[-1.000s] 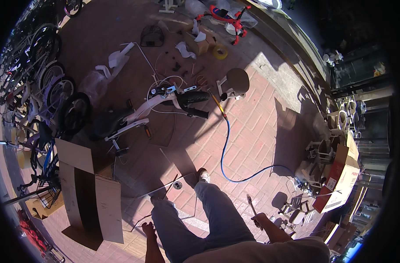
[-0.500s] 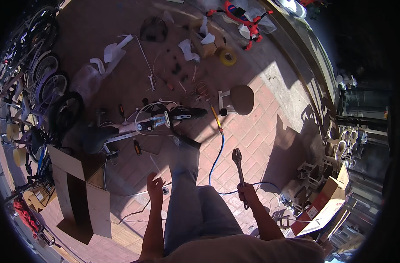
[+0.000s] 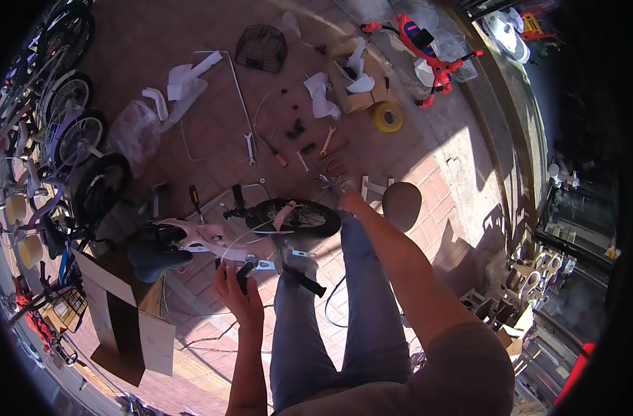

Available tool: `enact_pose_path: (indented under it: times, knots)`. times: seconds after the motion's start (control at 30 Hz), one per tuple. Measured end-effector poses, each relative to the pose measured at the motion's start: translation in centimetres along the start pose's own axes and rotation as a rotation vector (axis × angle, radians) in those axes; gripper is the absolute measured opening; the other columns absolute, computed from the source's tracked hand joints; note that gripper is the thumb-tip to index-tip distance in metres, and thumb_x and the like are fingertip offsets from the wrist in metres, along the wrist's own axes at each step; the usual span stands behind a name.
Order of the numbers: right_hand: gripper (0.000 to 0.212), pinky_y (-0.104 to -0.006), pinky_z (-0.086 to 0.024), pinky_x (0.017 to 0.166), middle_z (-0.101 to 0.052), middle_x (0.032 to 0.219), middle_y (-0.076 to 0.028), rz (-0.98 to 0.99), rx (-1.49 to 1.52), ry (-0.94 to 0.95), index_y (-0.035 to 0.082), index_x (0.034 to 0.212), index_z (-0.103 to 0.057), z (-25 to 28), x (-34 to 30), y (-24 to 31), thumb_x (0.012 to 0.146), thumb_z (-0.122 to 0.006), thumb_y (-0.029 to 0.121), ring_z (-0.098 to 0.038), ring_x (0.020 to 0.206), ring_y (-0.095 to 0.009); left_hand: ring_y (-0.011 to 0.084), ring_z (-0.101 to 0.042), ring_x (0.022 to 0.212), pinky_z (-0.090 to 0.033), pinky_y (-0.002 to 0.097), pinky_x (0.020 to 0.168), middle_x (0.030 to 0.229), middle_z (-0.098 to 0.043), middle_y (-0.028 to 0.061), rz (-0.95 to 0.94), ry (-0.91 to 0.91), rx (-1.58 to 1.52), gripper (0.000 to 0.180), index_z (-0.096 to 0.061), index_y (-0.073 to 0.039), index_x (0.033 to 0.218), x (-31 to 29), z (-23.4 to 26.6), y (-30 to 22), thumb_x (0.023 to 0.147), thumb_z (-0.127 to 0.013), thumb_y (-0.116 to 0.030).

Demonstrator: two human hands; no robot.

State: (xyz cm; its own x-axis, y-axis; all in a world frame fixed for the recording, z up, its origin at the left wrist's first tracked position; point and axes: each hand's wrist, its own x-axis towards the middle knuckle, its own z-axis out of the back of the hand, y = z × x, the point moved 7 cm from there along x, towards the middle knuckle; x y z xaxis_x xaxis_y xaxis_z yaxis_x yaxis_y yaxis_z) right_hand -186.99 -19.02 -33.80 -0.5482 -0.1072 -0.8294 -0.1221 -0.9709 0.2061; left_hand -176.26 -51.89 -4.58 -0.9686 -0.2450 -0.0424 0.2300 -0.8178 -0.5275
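Observation:
A small pink bike (image 3: 223,244) with a dark saddle (image 3: 157,261) lies in front of me. Its front wheel (image 3: 299,218) points to the right, and a black handlebar grip (image 3: 306,281) is near my legs. My left hand (image 3: 239,297) is at the handlebar stem, fingers apart and reaching toward a black part (image 3: 245,274); whether they touch it is unclear. Past the wheel, my right hand (image 3: 348,199) is stretched down to the ground beside orange-handled pliers (image 3: 334,166). Its fingers are small and partly hidden, so I cannot make out a grip.
A round stool (image 3: 402,206) stands right of my right hand. Wrenches (image 3: 250,148), a screwdriver (image 3: 196,202) and yellow tape (image 3: 388,117) lie beyond the bike. An open carton (image 3: 157,347) stands at left, near parked bikes (image 3: 81,139). A wire basket (image 3: 261,48) lies far off.
My right hand, which held an adjustable wrench upright, has reached forward to the ground; that wrench is not clearly visible now. My left hand has moved to the handlebar. The bike's front has turned and shifted.

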Motion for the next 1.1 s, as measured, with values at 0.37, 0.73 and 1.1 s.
enact_pose_path:
  times: [0.37,0.73,1.1]
  knots:
    - [0.027,-0.0430,-0.050,0.079,-0.062,0.101,-0.019,-0.271,0.062,-0.197,0.003,0.097,-0.061,6.0,15.7,-0.7,0.076,-0.062,0.020,-0.061,0.095,-0.034,0.0330,-0.054,0.083,-0.044,0.0416,0.073,0.091,-0.058,0.0166,0.383,-0.094,-0.015,0.017,-0.058,0.004,0.095,0.1,-2.7,2.1,0.079,-0.054,-0.001]
    - [0.031,-0.0471,-0.051,0.071,-0.060,0.089,-0.022,-0.067,-0.190,-0.227,0.002,0.105,-0.051,3.0,25.1,-15.5,0.076,-0.060,0.010,-0.062,0.079,-0.038,0.0229,-0.050,0.080,-0.040,0.0335,0.071,0.086,-0.052,0.0115,0.676,-0.100,0.014,0.013,-0.054,0.004,0.090,0.1,-1.9,2.0,0.085,-0.046,-0.004]
    - [0.033,-0.0427,-0.040,0.096,-0.045,0.126,-0.026,0.515,-0.286,-0.429,0.009,0.101,-0.065,15.3,24.2,-2.0,0.069,-0.060,0.007,-0.035,0.124,-0.040,0.0142,-0.040,0.056,-0.035,0.0295,0.051,0.071,-0.050,0.0064,0.693,-0.210,0.056,0.017,-0.058,0.005,0.090,-1.4,-1.5,1.4,0.088,-0.052,-0.011]
